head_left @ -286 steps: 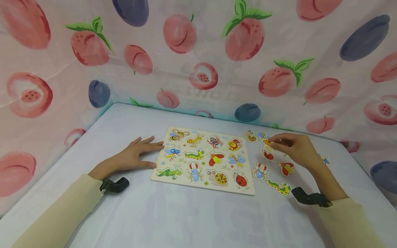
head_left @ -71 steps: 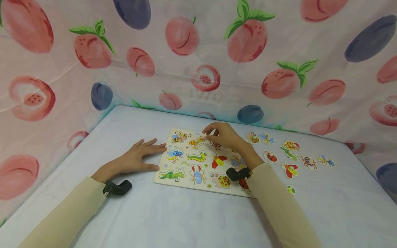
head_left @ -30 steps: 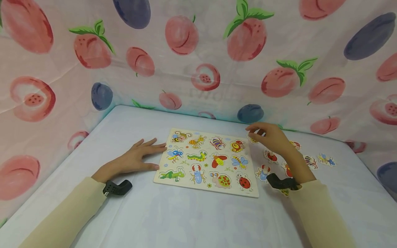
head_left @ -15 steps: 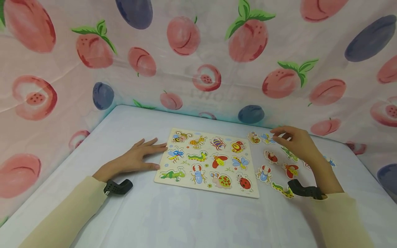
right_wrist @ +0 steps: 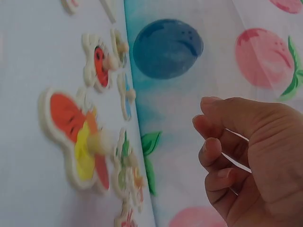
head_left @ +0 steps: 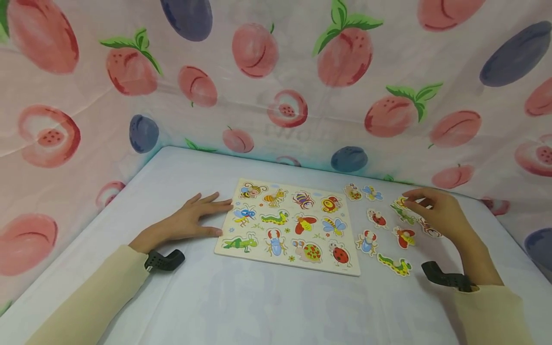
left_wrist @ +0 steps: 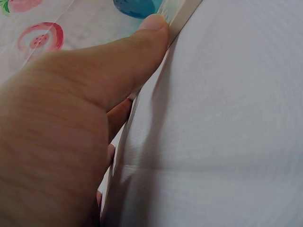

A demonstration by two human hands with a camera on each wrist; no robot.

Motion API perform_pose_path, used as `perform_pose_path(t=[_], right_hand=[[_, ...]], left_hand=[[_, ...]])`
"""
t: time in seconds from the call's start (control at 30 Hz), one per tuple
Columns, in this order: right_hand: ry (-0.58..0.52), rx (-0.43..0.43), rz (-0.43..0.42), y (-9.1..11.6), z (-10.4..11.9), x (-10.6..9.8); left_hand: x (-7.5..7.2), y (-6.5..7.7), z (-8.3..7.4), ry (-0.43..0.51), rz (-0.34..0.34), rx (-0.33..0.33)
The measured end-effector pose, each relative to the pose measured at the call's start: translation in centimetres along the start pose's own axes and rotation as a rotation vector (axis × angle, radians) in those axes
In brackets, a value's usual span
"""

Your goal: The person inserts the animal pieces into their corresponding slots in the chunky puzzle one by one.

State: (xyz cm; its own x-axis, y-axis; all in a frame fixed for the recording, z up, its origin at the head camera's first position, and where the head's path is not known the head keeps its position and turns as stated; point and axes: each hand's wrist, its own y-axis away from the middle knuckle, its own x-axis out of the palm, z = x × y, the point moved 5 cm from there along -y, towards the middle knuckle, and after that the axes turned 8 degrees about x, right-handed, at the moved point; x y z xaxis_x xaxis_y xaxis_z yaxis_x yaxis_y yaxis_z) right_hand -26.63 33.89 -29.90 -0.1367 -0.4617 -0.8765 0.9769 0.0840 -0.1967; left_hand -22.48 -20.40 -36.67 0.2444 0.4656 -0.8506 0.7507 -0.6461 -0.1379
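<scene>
My left hand lies on the table with fingers spread, fingertips and thumb touching the left edge of a wooden insect puzzle board. The left wrist view shows the thumb on the board's edge. My right hand hovers over loose knobbed puzzle pieces right of the board, close to the grasshopper piece, and partly hides the spider piece. Seen in the right wrist view, its loosely bent fingers hold nothing. The red-winged insect piece shows its knob there.
Between hand and board lie pieces of a snail, a dragonfly, a ladybug, a stag beetle and a caterpillar. A fruit-print cloth walls the white table's back and left side.
My right hand earlier carried an orange-striped insect piece to the board's top row and let go. It has since moved back right, over the loose pieces. My left hand has stayed put.
</scene>
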Motion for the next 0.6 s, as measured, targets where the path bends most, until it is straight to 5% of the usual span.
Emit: perform_pose_path(t=[0.6], right_hand=[[-0.001, 0.251, 0.040, 1.9, -6.7, -0.4]], left_hand=[[-0.1, 0.0, -0.2, 0.003, 0.001, -0.009]])
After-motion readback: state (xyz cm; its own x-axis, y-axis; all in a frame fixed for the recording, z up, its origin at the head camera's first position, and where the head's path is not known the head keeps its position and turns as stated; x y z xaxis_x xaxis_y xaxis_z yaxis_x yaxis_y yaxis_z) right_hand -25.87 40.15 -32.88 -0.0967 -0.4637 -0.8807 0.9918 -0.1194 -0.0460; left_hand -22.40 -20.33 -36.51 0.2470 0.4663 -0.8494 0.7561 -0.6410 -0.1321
